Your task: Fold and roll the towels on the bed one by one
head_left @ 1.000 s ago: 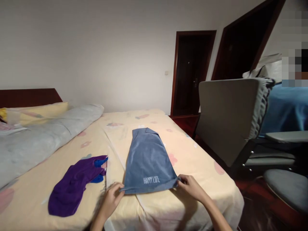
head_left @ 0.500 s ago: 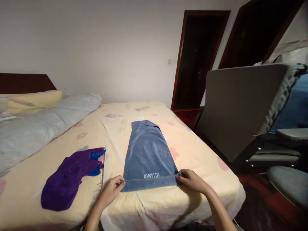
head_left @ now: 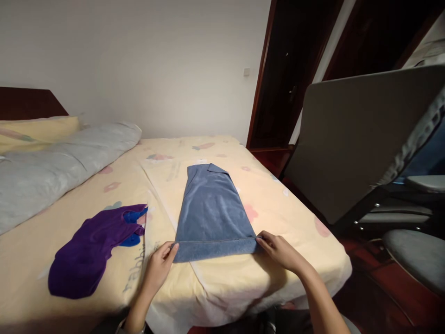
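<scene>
A blue-grey towel (head_left: pixel 213 204) lies lengthwise on the bed, its near end turned up into a flat band across the front. At the left end of that band, my left hand (head_left: pixel 160 264) pinches the folded edge between thumb and fingers. My right hand (head_left: pixel 276 250) grips the opposite corner in the same way. The towel's far right corner is folded over. To the left rests a crumpled purple cloth (head_left: pixel 92 250), with a blue cloth (head_left: pixel 130 241) showing at its right end.
The bed (head_left: pixel 295 236) has a pale yellow patterned sheet. A grey rolled quilt (head_left: pixel 73 155) and a yellow pillow (head_left: pixel 45 127) lie at the left. On the right stand a large grey panel (head_left: pixel 347 139) and a grey seat (head_left: pixel 417 257). A dark door (head_left: pixel 288 79) is behind.
Both hands have brought the towel's near edge farther over, so the white lettering is now covered by the folded band. The whole view has shifted slightly.
</scene>
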Demonstrator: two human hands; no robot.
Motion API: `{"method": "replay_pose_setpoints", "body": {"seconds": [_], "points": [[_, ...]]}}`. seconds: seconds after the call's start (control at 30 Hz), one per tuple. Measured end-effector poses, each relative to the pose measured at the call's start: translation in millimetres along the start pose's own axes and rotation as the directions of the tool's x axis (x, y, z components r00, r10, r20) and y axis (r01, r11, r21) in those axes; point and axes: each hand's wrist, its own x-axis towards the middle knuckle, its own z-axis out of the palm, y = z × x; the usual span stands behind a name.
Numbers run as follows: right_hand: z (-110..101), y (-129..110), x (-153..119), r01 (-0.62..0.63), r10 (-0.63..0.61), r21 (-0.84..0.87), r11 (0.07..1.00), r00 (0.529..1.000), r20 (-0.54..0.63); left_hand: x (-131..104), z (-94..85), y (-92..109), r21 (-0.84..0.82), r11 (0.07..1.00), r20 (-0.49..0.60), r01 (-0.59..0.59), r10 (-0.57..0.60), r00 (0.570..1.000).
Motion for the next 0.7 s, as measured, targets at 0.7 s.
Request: {"method": "replay_pose_setpoints", "body": {"seconds": [0.7], "points": [[8, 3, 6, -0.16, 0.16, -0.234, 0.959, 0.987, -0.02, 2, 4.3, -30, 0.322, 0.912, -0.037, -0.255, 0.281, 0.959]]}}
